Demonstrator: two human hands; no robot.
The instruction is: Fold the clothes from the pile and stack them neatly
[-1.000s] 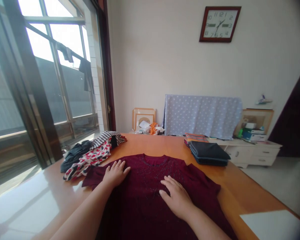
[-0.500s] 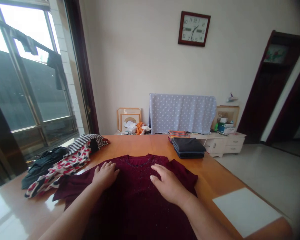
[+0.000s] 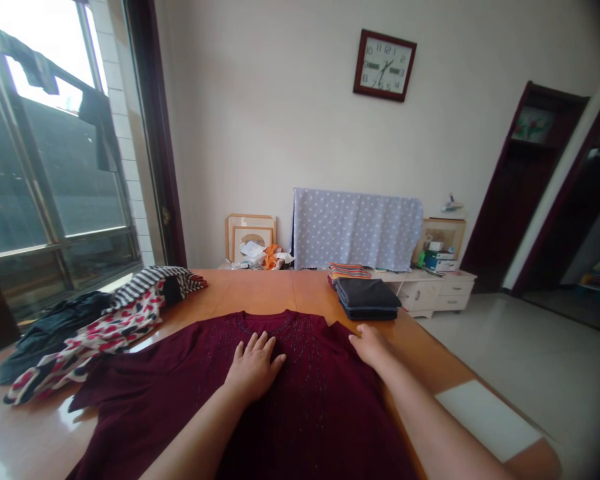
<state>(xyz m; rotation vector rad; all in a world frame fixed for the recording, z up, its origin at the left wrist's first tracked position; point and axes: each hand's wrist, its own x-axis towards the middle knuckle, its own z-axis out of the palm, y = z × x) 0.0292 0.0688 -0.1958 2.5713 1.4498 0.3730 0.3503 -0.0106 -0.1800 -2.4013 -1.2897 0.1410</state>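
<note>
A dark maroon short-sleeved shirt (image 3: 300,407) lies spread on the wooden table, its neckline at the far side and dark beading over the chest. My left hand (image 3: 255,368) rests flat on the chest just below the neckline, fingers spread. At the shirt's right sleeve is my right hand (image 3: 374,347), thumb and fingers drawn together on the fabric; the hand hides most of that sleeve. The left sleeve (image 3: 97,383) stretches out toward a pile of clothes.
Unfolded clothes with stripes and red-black spots (image 3: 115,320) lie at left. Folded dark garments (image 3: 367,299) and a striped one (image 3: 349,271) sit at the far right. A white sheet (image 3: 487,417) lies near the right edge of the wooden table (image 3: 260,290). Beyond stands a white cabinet (image 3: 443,295).
My left hand has slid right, from the shirt's left shoulder to mid-chest. The right hand has gone outward from the chest to the right sleeve and closed on it. The view has turned slightly right.
</note>
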